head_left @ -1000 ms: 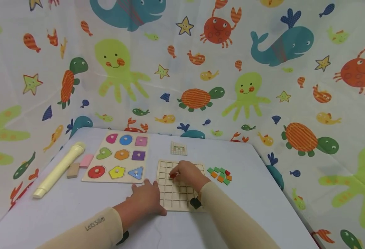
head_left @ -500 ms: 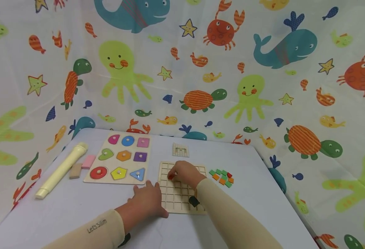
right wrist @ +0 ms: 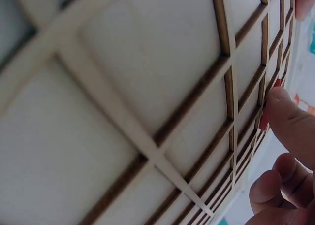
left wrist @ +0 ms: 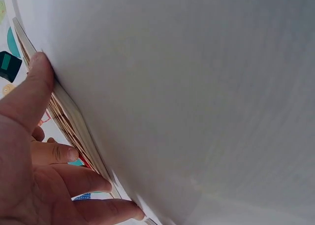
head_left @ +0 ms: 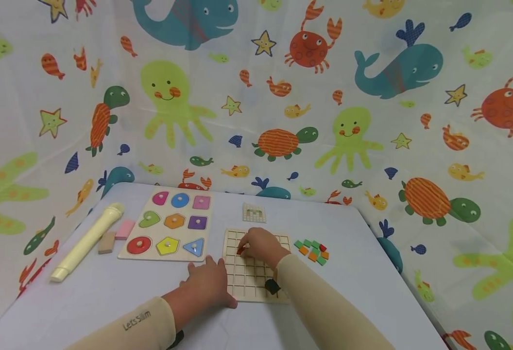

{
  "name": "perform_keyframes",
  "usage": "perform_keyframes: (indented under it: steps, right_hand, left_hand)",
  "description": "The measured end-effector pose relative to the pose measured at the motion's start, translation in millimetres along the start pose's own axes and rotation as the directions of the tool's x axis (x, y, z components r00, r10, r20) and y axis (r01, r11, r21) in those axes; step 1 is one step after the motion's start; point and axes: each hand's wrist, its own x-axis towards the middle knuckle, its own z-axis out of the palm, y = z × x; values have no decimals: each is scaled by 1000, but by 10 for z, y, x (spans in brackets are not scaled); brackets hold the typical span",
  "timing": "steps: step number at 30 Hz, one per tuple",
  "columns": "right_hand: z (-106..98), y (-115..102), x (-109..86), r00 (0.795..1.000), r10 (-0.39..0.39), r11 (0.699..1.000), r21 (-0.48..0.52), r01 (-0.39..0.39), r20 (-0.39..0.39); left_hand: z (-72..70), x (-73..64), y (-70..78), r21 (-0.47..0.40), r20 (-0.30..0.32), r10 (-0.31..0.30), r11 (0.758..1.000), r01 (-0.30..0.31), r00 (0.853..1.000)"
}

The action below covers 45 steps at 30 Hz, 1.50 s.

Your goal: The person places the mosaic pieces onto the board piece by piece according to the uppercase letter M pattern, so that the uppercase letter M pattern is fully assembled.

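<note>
A wooden grid board (head_left: pixel 237 290) with square cells lies flat on the white table. Over its upper left cells, my right hand (head_left: pixel 263 245) pinches a small red tile (right wrist: pixel 264 117); in the right wrist view the thumb lies against it, close to the grid's dividers. My left hand (head_left: pixel 206 284) rests along the board's left edge, fingers spread and thumb at the near corner; the left wrist view shows the fingertips (left wrist: pixel 132 211) at the edge. Green, orange and red tiles (head_left: pixel 314 253) lie loose right of the board. A small printed grid card (head_left: pixel 254 213) lies beyond it.
To the left lies a shape puzzle board (head_left: pixel 158 232) with several coloured knobbed pieces. Further left are a pink block (head_left: pixel 125 229), a brown block (head_left: pixel 107 242) and a long cream tube (head_left: pixel 86 244) with a rounded end. A sea-animal patterned curtain (head_left: pixel 239 82) surrounds the table's back and sides.
My right hand has shifted slightly left over the board with the red tile still pinched. The left hand stays at the board's edge. The head view has moved slightly.
</note>
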Motion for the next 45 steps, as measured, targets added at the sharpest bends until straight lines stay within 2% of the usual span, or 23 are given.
perform_keyframes:
  steps: [7,14,22,27,33,35,37,40,43,45]
  right_hand:
    - [25,-33,-16,999,-21,1000,-8,20,-27]
    - [5,-52,19,999,-53,998,-43,52,-14]
    - [37,-52,49,999,-40,998,-41,40,-12]
    - [15,-88,-3,1000,10,1000,7,-10,5]
    - [-85,-163,-229,997,68,993,98,-64,-35]
    - [-104,-192,-347,994,83,983,171,-69,-73]
    - [-99,-205,-477,988,105,964,255,-72,-115]
    - [-42,-176,-674,974,150,921,382,-75,-170]
    - [35,-90,-858,960,192,886,456,-79,-205]
    - [65,3,-968,949,218,875,476,-87,-228]
  left_hand:
    - [-6,-21,22,3,-7,9,1000,-9,1000]
    - [33,61,43,34,-2,14,999,-14,1000]
    - [38,98,55,60,-3,30,998,-30,1000]
    - [39,97,61,49,-2,17,999,-17,1000]
    - [12,69,79,19,6,4,1000,-4,1000]
    - [-10,48,81,17,6,3,1000,-3,1000]
    - [-17,40,80,15,4,5,1000,-5,1000]
    - [-6,45,81,28,1,15,999,-15,1000]
    - [16,52,75,52,-6,43,998,-42,999]
    - [24,50,72,65,-10,60,996,-59,998]
